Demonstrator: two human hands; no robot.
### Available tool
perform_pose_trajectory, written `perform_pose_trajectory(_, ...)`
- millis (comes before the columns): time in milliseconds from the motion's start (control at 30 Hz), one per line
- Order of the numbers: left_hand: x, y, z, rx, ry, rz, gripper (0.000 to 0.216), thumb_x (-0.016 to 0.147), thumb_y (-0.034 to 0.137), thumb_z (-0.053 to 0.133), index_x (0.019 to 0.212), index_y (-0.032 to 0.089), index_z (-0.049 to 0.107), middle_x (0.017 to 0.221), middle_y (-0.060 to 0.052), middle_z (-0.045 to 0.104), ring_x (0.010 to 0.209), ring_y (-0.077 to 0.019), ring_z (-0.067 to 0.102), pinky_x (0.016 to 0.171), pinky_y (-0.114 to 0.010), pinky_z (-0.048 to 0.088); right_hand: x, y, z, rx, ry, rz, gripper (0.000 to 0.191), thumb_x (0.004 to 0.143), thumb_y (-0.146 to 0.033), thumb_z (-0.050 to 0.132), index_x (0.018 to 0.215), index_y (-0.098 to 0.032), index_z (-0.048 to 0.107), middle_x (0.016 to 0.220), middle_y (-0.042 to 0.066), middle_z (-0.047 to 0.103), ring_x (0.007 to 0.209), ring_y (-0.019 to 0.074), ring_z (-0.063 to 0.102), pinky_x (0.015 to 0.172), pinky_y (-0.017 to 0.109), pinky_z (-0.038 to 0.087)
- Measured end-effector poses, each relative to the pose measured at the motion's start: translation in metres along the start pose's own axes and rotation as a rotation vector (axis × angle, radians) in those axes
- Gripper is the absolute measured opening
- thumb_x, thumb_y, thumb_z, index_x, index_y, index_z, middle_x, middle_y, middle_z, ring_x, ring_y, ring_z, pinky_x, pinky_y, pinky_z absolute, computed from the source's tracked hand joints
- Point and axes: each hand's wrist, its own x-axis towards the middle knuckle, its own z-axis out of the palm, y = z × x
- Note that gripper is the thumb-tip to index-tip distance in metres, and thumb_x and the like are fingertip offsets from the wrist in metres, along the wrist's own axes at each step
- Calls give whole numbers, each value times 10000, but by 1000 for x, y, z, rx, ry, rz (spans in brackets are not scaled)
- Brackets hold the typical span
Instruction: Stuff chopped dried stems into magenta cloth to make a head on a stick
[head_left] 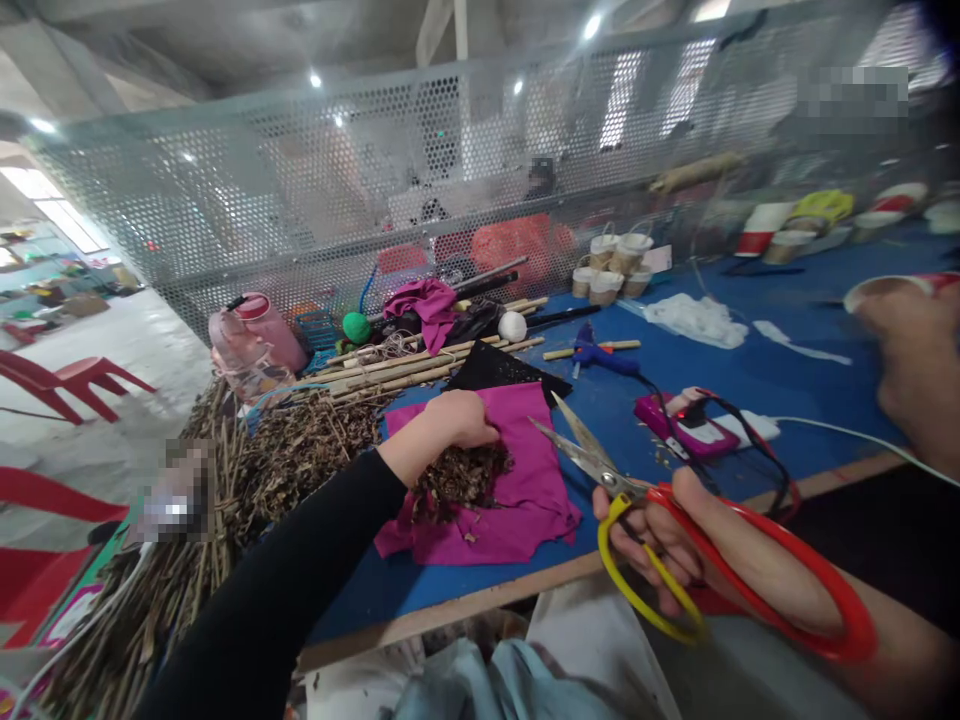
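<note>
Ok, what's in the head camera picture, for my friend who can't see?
A person's right hand holds open scissors; the left hand is at dry leaves on a magenta cloth. A blue glue gun lies farther back on the blue table.

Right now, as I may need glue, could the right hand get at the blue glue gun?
Probably not while the right hand holds the open scissors; otherwise, nothing seems to block its way to the blue glue gun.

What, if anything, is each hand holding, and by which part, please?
The right hand holds scissors by their handles. The left hand is at the dried leaves; any grip is hidden.
</note>
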Motion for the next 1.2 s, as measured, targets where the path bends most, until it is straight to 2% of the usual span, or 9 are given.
perform_pose_trajectory(133,-10,-15,2,-86,112,55,196,802,313,590,822,198,747,788,-70,728,699,-210,648,649,-271,444,12,8,-4,45,-124,-24,591,739,-759,406,887,-202,542,653,-15,451,476,89,421,463,232,439)
perform_pose_trajectory(300,-44,-30,15,-318,418,150,222,863,300,536,840,190,726,887,-57,714,832,-191,641,765,-267,469,24,10,8,42,-189,-64,674,739,-798,362,935,-176,534,673,-15,484,471,83,472,478,228,453)
perform_pose_trajectory(433,-79,-35,24,-421,450,122,315,916,276,416,1130,176,625,1142,-76,659,1071,-191,594,951,-310,440,27,4,18,-34,-218,-6,729,699,-828,377,945,-160,532,671,9,517,535,110,511,512,243,464)
perform_pose_trajectory(533,-95,-37,33,-416,460,108,419,844,216,524,1257,149,520,1245,-104,599,1150,-208,552,1017,-352,412,32,-6,21,-140,-260,14,717,723,-815,360,953,-159,531,717,43,562,624,137,545,528,236,456)
perform_pose_trajectory(767,-85,-42,70,-360,670,199,226,830,112,556,1024,161,661,1070,-93,648,1001,-181,615,892,-319,518,70,-43,31,-485,-251,144,742,733,-829,277,839,-141,535,650,29,549,514,98,499,466,207,436)
perform_pose_trajectory(933,-82,-46,84,-352,714,284,244,866,84,493,1003,159,680,1035,-79,665,955,-148,627,844,-252,532,102,-36,45,-469,-162,178,748,714,-852,233,824,-171,521,514,-47,421,371,79,400,319,190,358)
perform_pose_trajectory(1067,-82,-48,87,-372,746,273,218,863,92,507,959,147,694,997,-77,687,914,-153,638,823,-255,537,114,-21,52,-614,-33,4,686,742,-818,286,719,-170,512,411,-71,348,314,56,302,293,167,262)
perform_pose_trajectory(1133,-81,-49,87,-378,758,279,212,860,91,512,946,148,697,985,-75,694,914,-155,635,834,-263,530,114,-18,52,-690,-25,-124,666,764,-786,321,663,-156,513,392,-67,338,334,43,296,324,152,243)
perform_pose_trajectory(1200,-83,-49,85,-392,752,279,206,855,95,521,943,159,696,1001,-70,691,944,-158,625,862,-275,514,111,-19,50,-696,-57,-132,662,761,-785,337,672,-154,517,400,-71,341,334,41,296,326,154,238)
